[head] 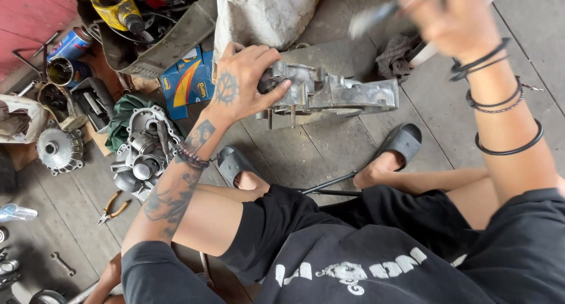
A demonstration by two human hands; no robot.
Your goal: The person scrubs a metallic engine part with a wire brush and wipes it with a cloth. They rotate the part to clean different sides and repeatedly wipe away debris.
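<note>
- My left hand point(238, 83) grips the near end of a grey metal engine casing point(329, 93); fingers curl over its top, thumb pressed to its side. Grip clenched on the casing.
- The casing lies on the wooden floor point(318, 151) in front of me, long axis running left to right, short studs sticking out of its lower edge.
- My right hand point(450, 15) is raised above and beyond the casing's far end, blurred. It grasps a slim grey tool point(374, 18), also blurred; I cannot tell what kind of tool it is.
- Black bands sit on my right wrist and forearm; a beaded bracelet sits on my left wrist.
- I am seated on the floor, knees apart, in black shorts and a black shirt. Each foot wears a dark slide sandal point(403, 142), one on either side below the casing.
- A thin dark metal rod point(329, 183) lies on the floor between my legs.
- Left of my left forearm: a second engine part point(144, 154) with round openings, resting on a green cloth point(126, 113).
- Blue and orange cardboard boxes point(188, 80) stand just beyond it, near my left hand.
- Pliers point(113, 208) with orange handles lie on the floor lower left; a small spanner point(62, 263) lies well apart from them, nearer the corner.
- A round finned metal part point(59, 151) sits at the far left.
- A dirty rag point(397, 57) lies beyond the casing's far end.
</note>
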